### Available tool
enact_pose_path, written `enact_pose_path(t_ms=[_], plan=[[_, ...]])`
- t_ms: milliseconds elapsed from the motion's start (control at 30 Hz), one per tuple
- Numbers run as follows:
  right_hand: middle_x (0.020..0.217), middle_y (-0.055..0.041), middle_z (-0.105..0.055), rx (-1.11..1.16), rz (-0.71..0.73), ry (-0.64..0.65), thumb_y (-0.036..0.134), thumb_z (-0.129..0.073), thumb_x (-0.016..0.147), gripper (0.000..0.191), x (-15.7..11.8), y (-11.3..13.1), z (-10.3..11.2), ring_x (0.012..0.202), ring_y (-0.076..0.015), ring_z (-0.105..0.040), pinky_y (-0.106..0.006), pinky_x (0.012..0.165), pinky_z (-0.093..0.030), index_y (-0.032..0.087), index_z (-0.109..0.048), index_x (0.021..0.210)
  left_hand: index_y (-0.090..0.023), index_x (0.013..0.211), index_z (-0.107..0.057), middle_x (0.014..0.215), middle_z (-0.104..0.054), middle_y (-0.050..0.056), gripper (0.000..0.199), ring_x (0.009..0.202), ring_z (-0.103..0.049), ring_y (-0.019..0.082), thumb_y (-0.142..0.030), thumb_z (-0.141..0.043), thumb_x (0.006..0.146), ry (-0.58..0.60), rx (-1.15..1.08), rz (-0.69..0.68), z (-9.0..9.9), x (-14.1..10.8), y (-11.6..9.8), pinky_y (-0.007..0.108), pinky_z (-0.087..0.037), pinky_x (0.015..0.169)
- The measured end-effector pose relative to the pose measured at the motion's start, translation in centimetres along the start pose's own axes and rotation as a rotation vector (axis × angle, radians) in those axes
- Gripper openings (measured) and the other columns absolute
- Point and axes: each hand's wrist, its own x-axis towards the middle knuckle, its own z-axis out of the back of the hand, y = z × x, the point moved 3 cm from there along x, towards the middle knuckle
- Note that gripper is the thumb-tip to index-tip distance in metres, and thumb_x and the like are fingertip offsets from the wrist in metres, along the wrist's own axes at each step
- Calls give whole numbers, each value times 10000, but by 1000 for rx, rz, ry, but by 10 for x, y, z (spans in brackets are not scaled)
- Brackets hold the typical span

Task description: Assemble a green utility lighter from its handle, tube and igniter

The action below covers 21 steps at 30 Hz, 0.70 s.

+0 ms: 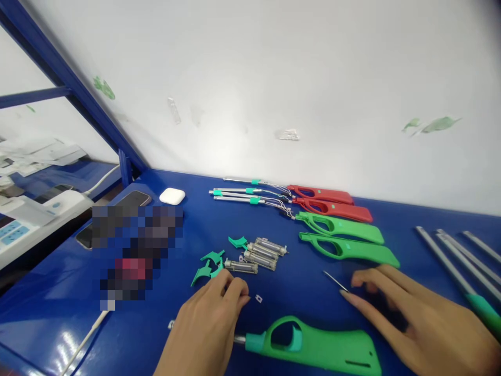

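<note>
In front of me a green utility lighter (324, 344) lies on its side, with a teal trigger and a metal tube that runs under my left hand (207, 318). The fingers of that hand are curled together, and whatever they hold is hidden. A small white clip (259, 298) lies just right of its fingertips. My right hand (422, 318) has thumb and forefinger apart, with blue table showing between them. At its thumb tip is a thin metal rod (334, 281). Beyond the left hand are teal triggers (213, 257) and several clear fuel tanks (264, 253).
Red lighter shells (332, 210) and green shells (348, 250) lie farther back, near wired metal rods (235, 191). Metal tubes (446, 261) are at the right. A white case (172, 196), a phone (135, 201) and a cable (88, 337) lie left. A white wall (250, 78) rises behind.
</note>
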Motion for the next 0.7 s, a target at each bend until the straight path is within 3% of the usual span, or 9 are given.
enact_pose_path(t_ms=[100,167,233,333,433,567,633,700], plan=[[1043,16,-746,-25,62,136,613,-341,1143,426,-6,-6,-10,774,-190,-796,-302,631,-616,311,-642,1113,-260,1004,-662,944,-703,23,313,712,-760,219,-172,-377,1100,6,-52,12,-7,-3,2,342,-629,618],[1031,19,-741,-39,106,134,559,-322,1162,393,-5,-4,-7,834,-190,-803,-296,676,-616,310,-622,1113,-268,1010,-642,940,-688,8,279,684,-742,205,-167,-396,1096,-3,-72,33,-8,-4,3,319,-596,591],[974,26,-748,-42,100,87,547,-331,1166,373,-1,1,0,784,-183,-804,-280,628,-590,299,-600,1095,-274,996,-627,921,-683,-6,260,655,-728,190,-182,-407,1099,-51,-107,66,-6,-4,4,300,-575,571],[836,46,-746,34,31,6,551,-355,1165,349,3,9,12,559,-149,-746,-246,498,-525,278,-565,1105,-291,1028,-630,947,-727,-36,195,729,-762,153,-242,-460,1111,-164,-248,122,0,-4,5,241,-596,635],[852,41,-765,111,54,-24,497,-414,1163,276,3,16,18,562,-133,-747,-195,546,-554,270,-568,1132,-336,1074,-658,887,-758,-100,107,730,-768,97,-271,-573,1083,-251,-395,202,6,-4,3,149,-582,661],[1025,4,-805,130,159,-25,401,-450,1157,222,2,27,16,826,-153,-821,-179,711,-612,269,-623,1198,-378,1262,-673,893,-744,-98,267,713,-743,61,-217,-581,1069,-333,-528,197,13,-2,-7,105,-588,687],[1049,9,-814,124,242,-58,368,-414,1166,267,3,36,17,865,-150,-825,-181,697,-613,284,-655,1244,-387,1357,-665,961,-743,-71,380,763,-745,59,-172,-556,1064,-347,-583,136,17,1,-16,102,-596,701],[1034,23,-825,130,314,-93,325,-377,1171,320,0,46,20,830,-130,-823,-168,644,-600,301,-686,1252,-394,1292,-722,960,-749,-70,395,729,-732,53,-131,-561,1045,-367,-691,121,19,4,-27,92,-587,658]])
